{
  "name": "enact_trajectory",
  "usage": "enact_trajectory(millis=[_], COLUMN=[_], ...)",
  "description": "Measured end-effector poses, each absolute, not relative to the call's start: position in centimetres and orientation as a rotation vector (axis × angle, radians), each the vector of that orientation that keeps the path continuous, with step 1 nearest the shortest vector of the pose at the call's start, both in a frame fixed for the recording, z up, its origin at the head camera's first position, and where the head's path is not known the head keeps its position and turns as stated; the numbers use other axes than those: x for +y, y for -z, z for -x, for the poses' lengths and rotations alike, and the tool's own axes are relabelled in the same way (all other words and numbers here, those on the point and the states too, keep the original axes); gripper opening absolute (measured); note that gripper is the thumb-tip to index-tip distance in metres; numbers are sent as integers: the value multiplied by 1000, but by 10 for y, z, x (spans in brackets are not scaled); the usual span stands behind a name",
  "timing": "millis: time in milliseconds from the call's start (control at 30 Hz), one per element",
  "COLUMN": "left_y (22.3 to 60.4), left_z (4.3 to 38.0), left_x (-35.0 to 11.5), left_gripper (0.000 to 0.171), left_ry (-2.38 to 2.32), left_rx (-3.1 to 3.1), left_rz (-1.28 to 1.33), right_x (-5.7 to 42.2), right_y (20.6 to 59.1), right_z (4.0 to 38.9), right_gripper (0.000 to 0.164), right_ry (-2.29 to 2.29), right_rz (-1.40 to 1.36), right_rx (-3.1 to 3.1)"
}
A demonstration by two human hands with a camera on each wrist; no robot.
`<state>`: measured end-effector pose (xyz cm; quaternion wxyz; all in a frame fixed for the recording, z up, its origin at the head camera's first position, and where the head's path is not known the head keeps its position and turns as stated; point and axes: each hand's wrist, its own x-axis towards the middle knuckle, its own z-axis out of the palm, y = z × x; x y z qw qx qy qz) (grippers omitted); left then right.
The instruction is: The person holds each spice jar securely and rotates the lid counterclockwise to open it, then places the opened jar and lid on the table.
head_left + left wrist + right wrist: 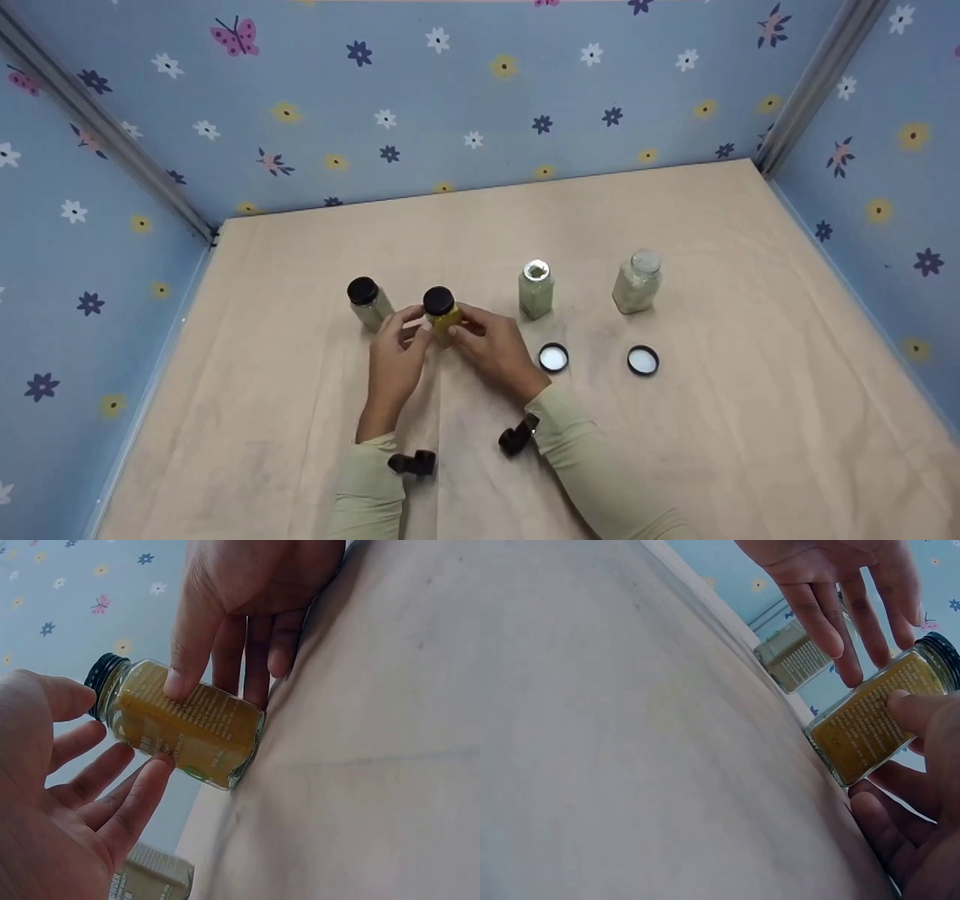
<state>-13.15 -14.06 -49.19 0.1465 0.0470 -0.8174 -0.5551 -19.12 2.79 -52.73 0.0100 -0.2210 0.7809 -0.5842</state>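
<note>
A glass spice jar (442,324) of yellow-brown powder, its black lid on, stands on the cloth-covered table. My right hand (495,346) grips its body, thumb on the printed side in the right wrist view. On the other side is my left hand (397,356), its fingers loosely spread by the jar. In the left wrist view the left thumb (71,699) is at the black lid (105,682); whether it presses there I cannot tell. Just behind the left hand stands another black-lidded jar (371,306) with greyish-green contents.
To the right stand two uncapped jars: one with green contents (536,294) and a paler one (637,285). In front of them two black-rimmed lids (553,358) lie with their white insides up. Blue patterned panels (480,90) enclose the table's back and sides.
</note>
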Motion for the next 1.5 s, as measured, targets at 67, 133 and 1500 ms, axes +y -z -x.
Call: enact_trajectory(millis=[67, 133, 1500], left_y=[492, 492, 487], left_z=[132, 133, 153], left_x=[-140, -140, -136], left_gripper=[33, 35, 47], left_ry=[1605, 1610, 1551], left_rx=[-2349, -2347, -2493], left_rz=[-135, -128, -121], right_x=[28, 28, 37], right_y=[528, 528, 529], right_z=[192, 192, 200], right_gripper=[43, 42, 41], right_ry=[1835, 1845, 1868], right_rz=[686, 678, 626], right_rx=[2438, 2437, 2463])
